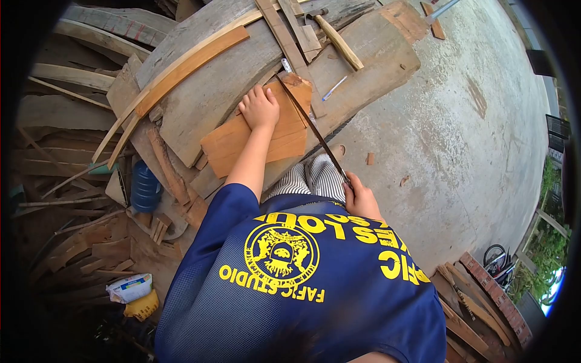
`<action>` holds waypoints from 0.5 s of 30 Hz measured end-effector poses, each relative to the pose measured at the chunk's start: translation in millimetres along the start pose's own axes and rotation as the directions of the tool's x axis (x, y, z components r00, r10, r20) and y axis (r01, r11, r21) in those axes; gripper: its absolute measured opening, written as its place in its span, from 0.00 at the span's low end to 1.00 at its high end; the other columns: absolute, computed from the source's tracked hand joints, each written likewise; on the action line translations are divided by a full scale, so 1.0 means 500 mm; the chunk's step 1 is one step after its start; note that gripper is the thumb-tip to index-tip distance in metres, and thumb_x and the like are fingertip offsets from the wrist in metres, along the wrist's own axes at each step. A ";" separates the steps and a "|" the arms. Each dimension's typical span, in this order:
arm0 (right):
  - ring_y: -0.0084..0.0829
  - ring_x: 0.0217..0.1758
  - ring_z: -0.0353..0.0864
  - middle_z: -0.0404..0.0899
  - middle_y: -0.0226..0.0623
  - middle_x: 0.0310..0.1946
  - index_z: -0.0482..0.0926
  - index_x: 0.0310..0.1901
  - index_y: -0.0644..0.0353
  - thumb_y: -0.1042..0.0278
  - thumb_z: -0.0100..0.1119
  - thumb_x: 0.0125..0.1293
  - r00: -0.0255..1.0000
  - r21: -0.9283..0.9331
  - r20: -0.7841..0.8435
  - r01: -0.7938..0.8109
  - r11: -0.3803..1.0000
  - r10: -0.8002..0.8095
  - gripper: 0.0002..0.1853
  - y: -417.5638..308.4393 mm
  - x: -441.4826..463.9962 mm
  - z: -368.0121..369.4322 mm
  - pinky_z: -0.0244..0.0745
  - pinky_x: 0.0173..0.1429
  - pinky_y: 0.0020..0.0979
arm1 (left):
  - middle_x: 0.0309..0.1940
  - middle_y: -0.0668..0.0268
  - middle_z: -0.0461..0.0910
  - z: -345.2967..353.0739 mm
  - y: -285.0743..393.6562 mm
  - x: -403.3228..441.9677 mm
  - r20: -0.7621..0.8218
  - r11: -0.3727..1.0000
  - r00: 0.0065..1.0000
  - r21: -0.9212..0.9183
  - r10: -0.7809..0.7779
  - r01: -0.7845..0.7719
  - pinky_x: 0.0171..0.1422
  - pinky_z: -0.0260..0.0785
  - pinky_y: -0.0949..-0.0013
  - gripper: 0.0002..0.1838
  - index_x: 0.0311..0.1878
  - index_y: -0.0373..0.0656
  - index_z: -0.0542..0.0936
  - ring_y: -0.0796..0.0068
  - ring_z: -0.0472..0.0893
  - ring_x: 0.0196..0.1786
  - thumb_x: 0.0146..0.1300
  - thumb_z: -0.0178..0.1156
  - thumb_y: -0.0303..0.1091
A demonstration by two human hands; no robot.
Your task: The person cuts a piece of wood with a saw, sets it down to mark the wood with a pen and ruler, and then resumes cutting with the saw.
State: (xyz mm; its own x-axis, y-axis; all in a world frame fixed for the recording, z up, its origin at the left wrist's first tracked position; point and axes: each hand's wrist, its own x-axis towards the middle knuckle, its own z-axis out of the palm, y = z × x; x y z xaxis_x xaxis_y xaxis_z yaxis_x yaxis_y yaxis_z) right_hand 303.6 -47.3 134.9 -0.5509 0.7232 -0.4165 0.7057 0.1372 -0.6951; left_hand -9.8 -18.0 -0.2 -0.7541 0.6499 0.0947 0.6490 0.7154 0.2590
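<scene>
A reddish-brown wooden board (227, 147) lies at an angle on top of larger planks. My left hand (260, 107) presses down on it, with the fingers bent at its far edge. My right hand (361, 196), near my waist, is closed around the handle end of a handsaw (316, 132). The long, thin, dark blade slants away from me across the right part of the board, close to a dark line in the wood. Most of the handle is hidden inside my fist.
Beyond the board lie a hammer (339, 42), a blue-and-white pen (334, 88) and a square-shaped wooden piece (301, 33). Curved wooden strips (187, 59) rest at the left. A blue water jug (146, 186) stands among scrap wood. Concrete floor (423, 145) stretches to the right.
</scene>
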 end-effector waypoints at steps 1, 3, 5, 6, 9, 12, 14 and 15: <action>0.57 0.40 0.79 0.79 0.59 0.35 0.69 0.56 0.56 0.71 0.52 0.65 1.000 0.014 -0.019 0.015 1.000 -0.015 0.17 0.000 -0.002 0.000 0.74 0.41 0.46 | 0.45 0.58 0.78 0.000 0.001 0.000 -0.001 1.000 1.000 -0.004 -0.001 0.001 0.58 0.58 0.56 0.16 0.46 0.42 0.74 0.58 0.73 0.51 0.67 0.46 0.44; 0.56 0.40 0.80 0.79 0.58 0.35 0.69 0.55 0.56 0.72 0.52 0.65 0.995 0.031 -0.083 0.056 0.998 -0.053 0.16 -0.004 -0.006 0.002 0.75 0.41 0.44 | 0.46 0.58 0.78 -0.001 0.000 0.000 0.013 1.000 1.000 -0.002 -0.002 0.002 0.59 0.58 0.56 0.17 0.47 0.41 0.74 0.59 0.73 0.52 0.67 0.46 0.44; 0.55 0.41 0.80 0.79 0.57 0.36 0.69 0.55 0.56 0.73 0.52 0.65 0.986 0.045 -0.139 0.103 0.994 -0.096 0.16 -0.013 -0.008 -0.001 0.76 0.41 0.41 | 0.46 0.59 0.78 0.000 0.000 -0.001 0.014 1.000 1.000 -0.008 -0.010 0.010 0.59 0.58 0.56 0.17 0.47 0.42 0.74 0.60 0.73 0.52 0.67 0.46 0.45; 0.53 0.41 0.81 0.79 0.56 0.37 0.69 0.55 0.57 0.74 0.52 0.66 0.984 0.079 -0.161 0.095 0.992 -0.081 0.16 -0.024 -0.009 -0.007 0.76 0.41 0.40 | 0.46 0.59 0.78 0.002 -0.001 0.000 0.016 1.000 1.000 -0.011 -0.011 0.011 0.59 0.58 0.56 0.17 0.48 0.42 0.74 0.60 0.73 0.52 0.67 0.46 0.45; 0.50 0.40 0.83 0.80 0.54 0.35 0.70 0.54 0.59 0.75 0.52 0.66 0.981 0.105 -0.182 0.085 0.991 -0.065 0.15 -0.030 -0.009 -0.007 0.76 0.41 0.35 | 0.44 0.60 0.79 0.014 -0.005 0.000 -0.093 0.999 0.996 -0.035 0.009 -0.013 0.56 0.60 0.56 0.16 0.48 0.44 0.74 0.59 0.74 0.51 0.67 0.48 0.45; 0.49 0.38 0.83 0.80 0.53 0.34 0.71 0.55 0.58 0.74 0.52 0.66 0.971 0.101 -0.228 0.090 0.991 -0.065 0.16 -0.021 -0.013 -0.004 0.75 0.40 0.34 | 0.50 0.60 0.76 0.009 -0.010 -0.004 -0.182 0.979 0.983 -0.193 0.023 -0.059 0.64 0.56 0.55 0.16 0.51 0.43 0.72 0.59 0.71 0.57 0.64 0.51 0.40; 0.48 0.37 0.84 0.80 0.53 0.33 0.71 0.55 0.58 0.74 0.52 0.66 0.977 0.098 -0.198 0.098 0.990 -0.077 0.16 -0.015 -0.013 -0.008 0.75 0.39 0.34 | 0.58 0.59 0.70 0.024 -0.024 -0.016 -0.287 0.940 0.952 -0.282 0.110 -0.193 0.71 0.48 0.51 0.18 0.54 0.42 0.70 0.58 0.65 0.65 0.61 0.53 0.35; 0.47 0.36 0.84 0.80 0.52 0.32 0.71 0.55 0.58 0.74 0.52 0.66 0.980 0.099 -0.188 0.087 0.991 -0.067 0.16 -0.013 -0.008 -0.013 0.74 0.39 0.34 | 0.58 0.59 0.70 0.018 -0.022 -0.026 -0.301 0.947 0.950 -0.272 0.087 -0.173 0.71 0.48 0.51 0.18 0.54 0.42 0.70 0.58 0.65 0.65 0.61 0.53 0.35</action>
State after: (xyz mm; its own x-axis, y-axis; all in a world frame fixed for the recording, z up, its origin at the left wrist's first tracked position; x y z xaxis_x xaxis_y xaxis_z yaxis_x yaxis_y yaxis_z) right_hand 304.0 -46.7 144.7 -0.5033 0.8269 -0.2510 0.6074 0.1319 -0.7834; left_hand -6.4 -31.9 -12.9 -0.6897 0.6023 0.4019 0.7176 0.4949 0.4900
